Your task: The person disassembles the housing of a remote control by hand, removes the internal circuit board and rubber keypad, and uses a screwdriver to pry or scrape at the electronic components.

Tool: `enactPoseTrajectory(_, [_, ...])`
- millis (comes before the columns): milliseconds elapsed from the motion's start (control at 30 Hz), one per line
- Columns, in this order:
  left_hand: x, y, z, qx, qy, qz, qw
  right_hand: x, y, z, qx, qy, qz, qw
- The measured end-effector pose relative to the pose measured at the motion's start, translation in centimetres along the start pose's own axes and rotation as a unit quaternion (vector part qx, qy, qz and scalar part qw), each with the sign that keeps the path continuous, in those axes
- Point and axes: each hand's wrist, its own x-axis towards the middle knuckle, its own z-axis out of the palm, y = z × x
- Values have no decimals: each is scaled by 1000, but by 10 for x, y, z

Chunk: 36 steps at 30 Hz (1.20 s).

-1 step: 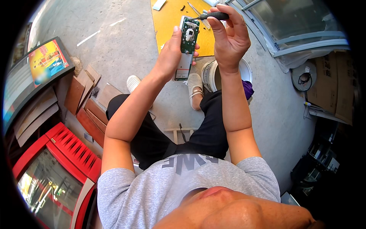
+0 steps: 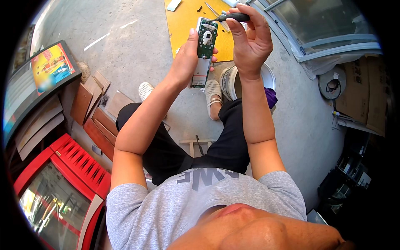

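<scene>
My left hand point(image 2: 186, 58) is closed around a long narrow green circuit board point(image 2: 206, 49), thumb along its left edge and fingertips showing at its right. A pale panel like a small display fills the board's near part, and a white patch with a dark square sits farther up. In my right hand point(image 2: 253, 46) a slim black-handled screwdriver point(image 2: 237, 17) is pinched between thumb and fingers. Its thin shaft points left, with the tip at the board's far end; whether it touches cannot be made out.
Beyond my hands lies a yellow board point(image 2: 183, 25) with tweezers point(image 2: 211, 9) and small parts on it. A white bucket point(image 2: 268, 77) with purple cloth stands by my foot. Wooden planks point(image 2: 102, 125) and a red glass-fronted cabinet point(image 2: 79, 166) are at left, a framed window point(image 2: 325, 29) at far right.
</scene>
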Motion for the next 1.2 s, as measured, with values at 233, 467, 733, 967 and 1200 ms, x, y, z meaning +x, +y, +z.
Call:
enactPoseTrajectory(233, [3,0,-2,-12,-2,-3,1000,8,-20,5,-46,-48,33,997])
enactPoseTrajectory(467, [4,4,-3,-4,2,2,1000,0,2,4,48,-32,2,998])
enactPoseTrajectory(733, [8,3,-9,-25,-3,17,1000,5,-5,3,69,-41,26,996])
enactPoseTrajectory(967, [16,17,-32,-48,59,41,996,2,12,-18,52,58,135,988])
enactPoseTrajectory(1200, [19,33,-56,-189,69,49,978,-23,30,-4,-307,-163,193,918])
